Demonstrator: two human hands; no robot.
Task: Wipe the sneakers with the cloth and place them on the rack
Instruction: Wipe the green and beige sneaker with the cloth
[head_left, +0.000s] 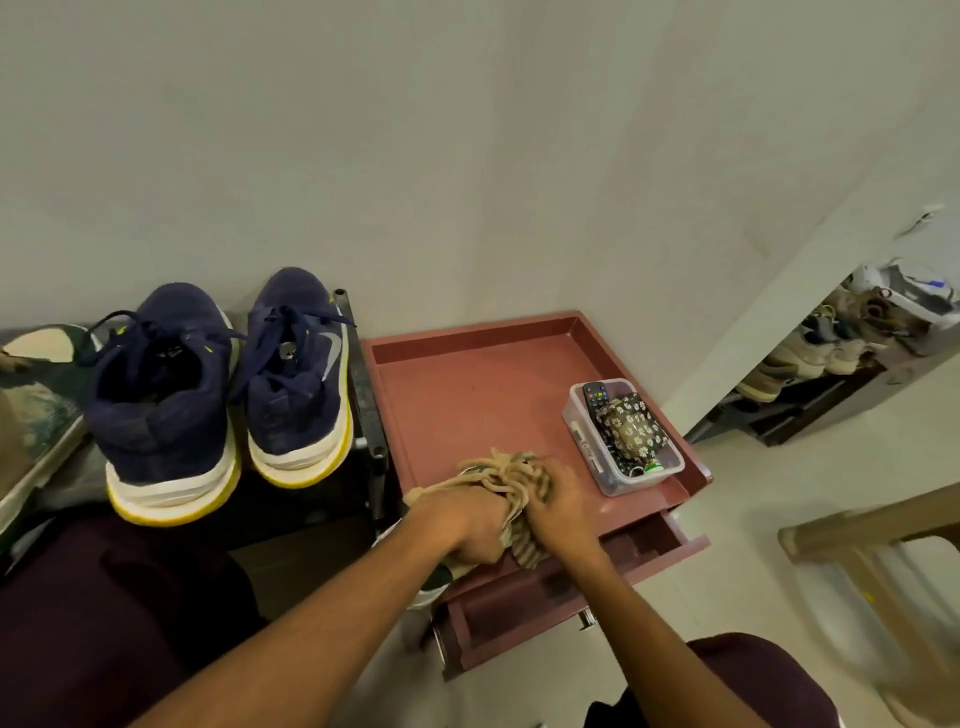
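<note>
Matt suede-like navy sneakers (218, 395), clear plastic box (623, 441), woven cloth (519, 519)

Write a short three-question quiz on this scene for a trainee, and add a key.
1. True or false: the pair of navy fabric sneakers with yellow-edged white soles stands on the black metal rack.
2. The clear plastic box on the reddish-brown tray-top cabinet holds: A) a black remote control; B) a mug; C) a brush.
3. Which shoe is the striped brown cloth held against?
Key: 1 true; 2 A; 3 the beige laced sneaker.
</note>
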